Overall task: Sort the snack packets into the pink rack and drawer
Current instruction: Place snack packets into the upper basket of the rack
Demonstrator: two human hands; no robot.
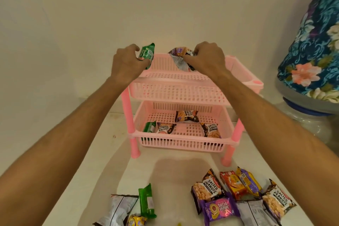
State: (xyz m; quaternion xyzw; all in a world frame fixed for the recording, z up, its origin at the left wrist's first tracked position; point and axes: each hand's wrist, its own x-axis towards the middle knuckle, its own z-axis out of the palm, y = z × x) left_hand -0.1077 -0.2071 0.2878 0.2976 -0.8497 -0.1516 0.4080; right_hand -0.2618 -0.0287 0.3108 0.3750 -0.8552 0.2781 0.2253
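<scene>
A pink two-tier rack (176, 90) stands on the white table. My left hand (126, 62) grips a green packet (146, 54) over the top tier's left end. Over the top tier's middle, my right hand (207, 58) holds a brown-and-silver packet (180, 58) that dips into the basket. The lower basket (183, 143) holds a green packet (149, 128) and three salted peanut packets (186, 116). Loose packets lie near me: a green one (146, 202), a silver one (117, 209), and a heap of peanut, purple and orange packets (238, 194).
A large water jar under a blue floral cover (311, 51) stands close to the rack's right side. A plain wall rises right behind the rack. The table's left edge (88, 152) runs under my left forearm.
</scene>
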